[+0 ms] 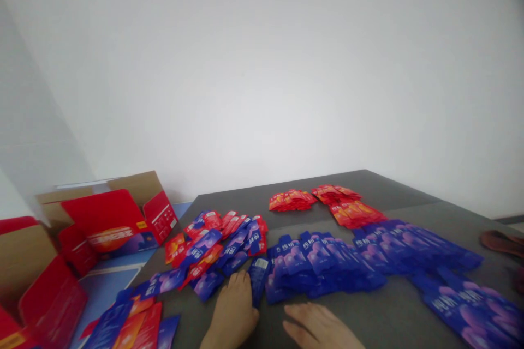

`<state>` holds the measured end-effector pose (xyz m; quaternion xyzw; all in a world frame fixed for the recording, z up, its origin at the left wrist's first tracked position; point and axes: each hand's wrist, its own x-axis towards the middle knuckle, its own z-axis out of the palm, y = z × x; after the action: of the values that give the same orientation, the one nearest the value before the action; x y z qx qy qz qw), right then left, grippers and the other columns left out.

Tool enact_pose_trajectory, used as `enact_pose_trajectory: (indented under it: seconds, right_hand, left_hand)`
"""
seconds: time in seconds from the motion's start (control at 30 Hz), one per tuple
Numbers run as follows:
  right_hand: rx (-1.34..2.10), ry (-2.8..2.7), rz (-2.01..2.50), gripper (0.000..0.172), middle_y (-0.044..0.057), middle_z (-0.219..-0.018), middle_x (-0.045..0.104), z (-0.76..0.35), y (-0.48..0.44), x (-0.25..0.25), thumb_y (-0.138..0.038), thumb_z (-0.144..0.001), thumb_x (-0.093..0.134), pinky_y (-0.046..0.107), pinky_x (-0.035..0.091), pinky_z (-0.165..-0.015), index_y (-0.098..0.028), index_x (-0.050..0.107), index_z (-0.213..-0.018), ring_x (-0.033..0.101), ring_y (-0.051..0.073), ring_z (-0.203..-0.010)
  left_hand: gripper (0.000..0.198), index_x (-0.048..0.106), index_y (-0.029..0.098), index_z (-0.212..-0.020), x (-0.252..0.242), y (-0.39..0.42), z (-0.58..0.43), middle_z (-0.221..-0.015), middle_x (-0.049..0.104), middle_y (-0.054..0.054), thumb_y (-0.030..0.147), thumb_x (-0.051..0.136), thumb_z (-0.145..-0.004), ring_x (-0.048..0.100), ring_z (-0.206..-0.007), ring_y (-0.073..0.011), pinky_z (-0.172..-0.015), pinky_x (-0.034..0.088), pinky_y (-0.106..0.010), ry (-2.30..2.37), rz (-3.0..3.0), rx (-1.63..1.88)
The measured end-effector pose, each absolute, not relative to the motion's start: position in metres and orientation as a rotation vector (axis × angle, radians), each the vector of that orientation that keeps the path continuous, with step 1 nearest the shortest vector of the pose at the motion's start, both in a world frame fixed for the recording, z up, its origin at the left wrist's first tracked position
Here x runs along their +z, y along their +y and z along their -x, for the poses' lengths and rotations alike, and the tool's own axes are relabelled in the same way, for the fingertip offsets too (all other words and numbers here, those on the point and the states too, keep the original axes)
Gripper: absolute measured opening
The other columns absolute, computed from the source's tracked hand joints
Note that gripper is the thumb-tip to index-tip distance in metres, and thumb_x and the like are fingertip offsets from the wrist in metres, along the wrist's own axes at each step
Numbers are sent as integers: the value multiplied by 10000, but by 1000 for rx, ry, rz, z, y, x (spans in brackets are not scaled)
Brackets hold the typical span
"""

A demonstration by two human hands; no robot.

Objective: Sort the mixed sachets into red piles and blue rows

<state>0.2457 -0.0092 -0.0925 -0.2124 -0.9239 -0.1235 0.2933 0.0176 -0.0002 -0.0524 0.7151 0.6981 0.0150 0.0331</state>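
Observation:
My left hand (234,308) is at the table's near side, with its fingers bent together at the left edge of a dark blue packet (259,275). Its thumb lies by the packet's lower end; the fingertips are partly hidden. My right hand (317,326) hovers or rests just to the right, fingers stretched out and a little blurred, with nothing in it. Ahead of the left hand lies a jumbled heap of red and blue packets (200,245). Beyond the right hand, blue packets (319,262) lie overlapped in a row.
More blue packets (409,245) and a blue group (475,305) spread to the right. Red packets (291,200) sit in piles farther back on the dark table (241,200). Open red cartons (118,218) stand at left. A brown object (501,242) is at the right edge.

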Motion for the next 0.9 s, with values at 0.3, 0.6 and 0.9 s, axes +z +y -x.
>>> enact_pose_trajectory:
  seconds: [0.3,0.6,0.9]
  right_hand:
    - [171,-2566,732,535,103,-1419,499,-206,-5,-64,-247,-846,548,321,411,-1053,-165,481,-1370,502,231,-1254]
    - [804,-1967,847,699,144,-1405,494,-216,-4,-54,-240,-760,645,452,415,-1038,-186,406,-1416,477,281,-1267]
    - [1903,-1284,852,561,64,-696,626,-216,1,-83,-577,-581,782,222,489,-412,-90,628,-815,592,132,-508]
  left_hand:
    - [411,644,89,-1088,-26,-4,-2,-1034,706,-204,40,328,-830,671,-950,-295,-771,491,-384,2359,-2087,-30]
    - [224,668,150,-807,-7,-9,44,-657,687,-1,323,527,-796,581,-541,-141,-506,424,-218,1432,-1740,481]
    - [389,631,150,-756,-32,-3,3,-615,673,-13,538,606,-759,465,-381,-72,-377,286,-178,1081,-1490,229]
